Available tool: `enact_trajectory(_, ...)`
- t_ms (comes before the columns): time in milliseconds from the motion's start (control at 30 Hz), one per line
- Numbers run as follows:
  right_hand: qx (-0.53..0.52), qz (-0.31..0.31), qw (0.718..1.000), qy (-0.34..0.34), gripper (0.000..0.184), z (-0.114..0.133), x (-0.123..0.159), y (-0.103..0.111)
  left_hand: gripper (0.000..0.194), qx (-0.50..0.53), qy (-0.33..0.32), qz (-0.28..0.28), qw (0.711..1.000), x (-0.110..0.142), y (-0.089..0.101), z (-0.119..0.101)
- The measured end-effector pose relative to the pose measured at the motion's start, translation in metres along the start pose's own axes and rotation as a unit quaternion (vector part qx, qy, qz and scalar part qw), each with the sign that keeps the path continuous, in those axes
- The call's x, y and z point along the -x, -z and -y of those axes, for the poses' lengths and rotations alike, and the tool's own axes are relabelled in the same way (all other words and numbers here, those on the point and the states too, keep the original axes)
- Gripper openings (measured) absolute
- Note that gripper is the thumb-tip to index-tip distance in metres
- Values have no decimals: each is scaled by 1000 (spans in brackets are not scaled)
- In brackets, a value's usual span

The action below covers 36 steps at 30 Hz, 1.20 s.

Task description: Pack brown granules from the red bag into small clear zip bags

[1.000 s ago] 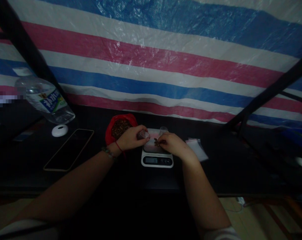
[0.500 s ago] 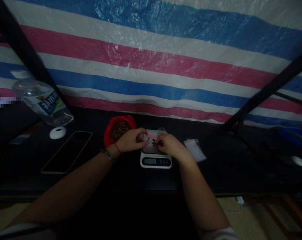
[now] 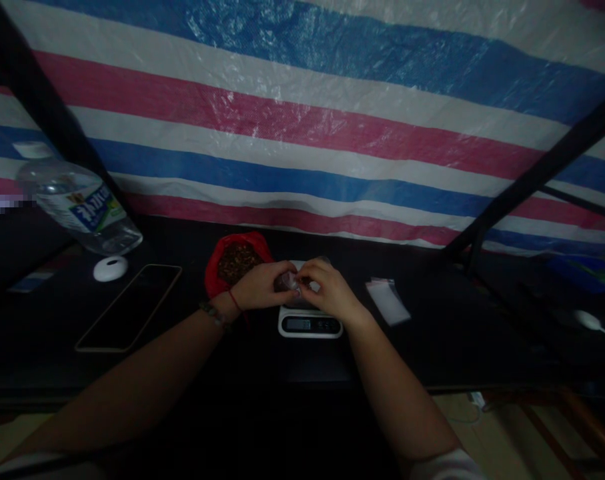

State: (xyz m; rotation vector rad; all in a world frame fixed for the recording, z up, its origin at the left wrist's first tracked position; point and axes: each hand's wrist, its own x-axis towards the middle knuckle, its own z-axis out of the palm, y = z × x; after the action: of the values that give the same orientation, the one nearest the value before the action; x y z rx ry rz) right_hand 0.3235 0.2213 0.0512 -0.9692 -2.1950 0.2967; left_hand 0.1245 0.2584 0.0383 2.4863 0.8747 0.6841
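A small white digital scale [image 3: 309,324] sits on the dark table in front of me. Over its platform my left hand [image 3: 259,285] is closed round a small clear bag [image 3: 285,282] with dark bits inside. My right hand [image 3: 327,288] is pinched against the mouth of the same bag, fingertips touching the left hand's. Just behind my left hand stands a red bag [image 3: 235,259], open, full of brown pieces. The scale's platform is mostly hidden under both hands.
A stack of small clear bags [image 3: 387,300] lies right of the scale. A phone [image 3: 129,305], a white round object [image 3: 111,268] and a tilted water bottle [image 3: 82,208] are at the left. A striped tarp [image 3: 307,127] rises behind the table.
My right hand has left the scale platform, where it pinched brown bits, and moved left to meet the small bag in my left hand. The view has shifted slightly.
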Motion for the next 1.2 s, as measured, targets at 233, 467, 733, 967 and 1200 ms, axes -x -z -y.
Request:
enact_trajectory(233,-4,-32,999,36,17,-2,0,-10,30,20,-13,-7,1000,0,-1,-1)
enact_trajectory(467,52,-27,998,-30,23,-6,-1,-9,26,72,83,-149,983,-1,0,15)
enact_trajectory(733,90,157,983,-7,30,-6,-3,-20,27,89,91,-172,977,-2,2,12)
enact_trajectory(967,79,181,980,-23,22,-12,1,-3,27,78,84,-168,979,-1,0,17)
enact_trajectory(1200,92,192,976,-36,20,-17,0,2,26,59,76,-149,984,-1,0,17)
